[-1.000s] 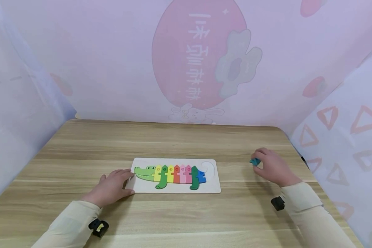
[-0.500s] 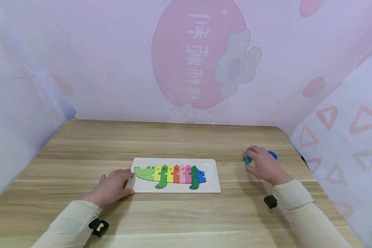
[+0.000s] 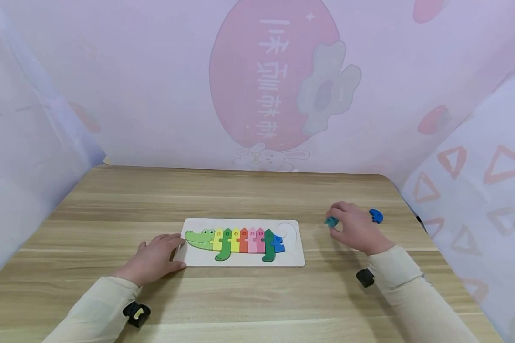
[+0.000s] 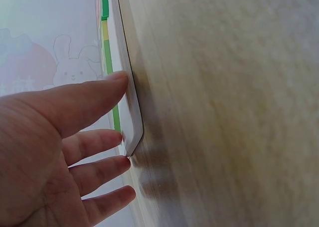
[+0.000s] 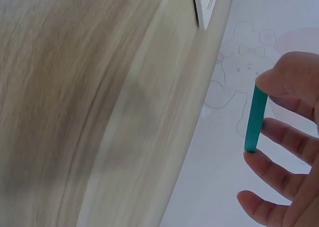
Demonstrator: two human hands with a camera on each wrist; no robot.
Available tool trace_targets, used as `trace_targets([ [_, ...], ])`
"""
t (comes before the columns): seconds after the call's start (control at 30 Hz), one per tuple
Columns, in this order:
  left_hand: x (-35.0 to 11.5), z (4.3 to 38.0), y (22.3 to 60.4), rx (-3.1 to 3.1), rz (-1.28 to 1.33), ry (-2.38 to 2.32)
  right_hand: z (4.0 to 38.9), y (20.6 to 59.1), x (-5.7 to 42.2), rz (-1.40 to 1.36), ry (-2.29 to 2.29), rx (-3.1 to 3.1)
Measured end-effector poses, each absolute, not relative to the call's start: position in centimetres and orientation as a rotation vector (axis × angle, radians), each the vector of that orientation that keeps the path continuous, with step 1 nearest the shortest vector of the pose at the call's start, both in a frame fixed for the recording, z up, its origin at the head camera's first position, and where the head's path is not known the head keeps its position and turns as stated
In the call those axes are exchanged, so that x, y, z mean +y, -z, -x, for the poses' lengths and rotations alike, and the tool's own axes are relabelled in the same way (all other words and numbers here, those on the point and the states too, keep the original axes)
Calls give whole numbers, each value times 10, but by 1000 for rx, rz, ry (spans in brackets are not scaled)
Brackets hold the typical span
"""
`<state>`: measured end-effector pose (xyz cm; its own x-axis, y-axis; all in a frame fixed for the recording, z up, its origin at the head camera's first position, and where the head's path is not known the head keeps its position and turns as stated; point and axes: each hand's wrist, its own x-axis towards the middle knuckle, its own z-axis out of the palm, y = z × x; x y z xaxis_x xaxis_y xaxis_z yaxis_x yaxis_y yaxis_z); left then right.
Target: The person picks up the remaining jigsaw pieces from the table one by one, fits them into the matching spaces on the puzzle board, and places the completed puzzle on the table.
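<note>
A white puzzle board [image 3: 240, 261] with a crocodile made of colourful numbered pieces lies mid-table. At its right end, beside the blue piece [image 3: 279, 244], the curled tail outline is bare. My left hand [image 3: 152, 261] rests at the board's left end, thumb [image 4: 99, 100] and fingertips touching its edge, fingers fairly straight. To the right of the board, above the table, my right hand [image 3: 355, 228] pinches a teal puzzle piece [image 5: 255, 119] between thumb and fingers; the fingers partly cover it in the head view.
A loose blue puzzle piece [image 3: 375, 216] lies on the table behind the right hand. The wood-grain table [image 3: 240, 300] is bordered by printed cloth walls [image 3: 163, 95] at the back and both sides.
My right hand has moved left toward the board with the teal puzzle piece, uncovering the loose blue piece behind it. My left hand and the board have stayed put.
</note>
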<state>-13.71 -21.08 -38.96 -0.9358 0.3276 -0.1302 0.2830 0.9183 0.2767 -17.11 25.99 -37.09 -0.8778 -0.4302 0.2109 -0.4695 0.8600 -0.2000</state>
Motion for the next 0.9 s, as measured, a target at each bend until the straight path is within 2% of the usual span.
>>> trace_targets([
  [0.9,-212,138,392,2910,-479,-384,169,376,233,-757,-382,-2833],
])
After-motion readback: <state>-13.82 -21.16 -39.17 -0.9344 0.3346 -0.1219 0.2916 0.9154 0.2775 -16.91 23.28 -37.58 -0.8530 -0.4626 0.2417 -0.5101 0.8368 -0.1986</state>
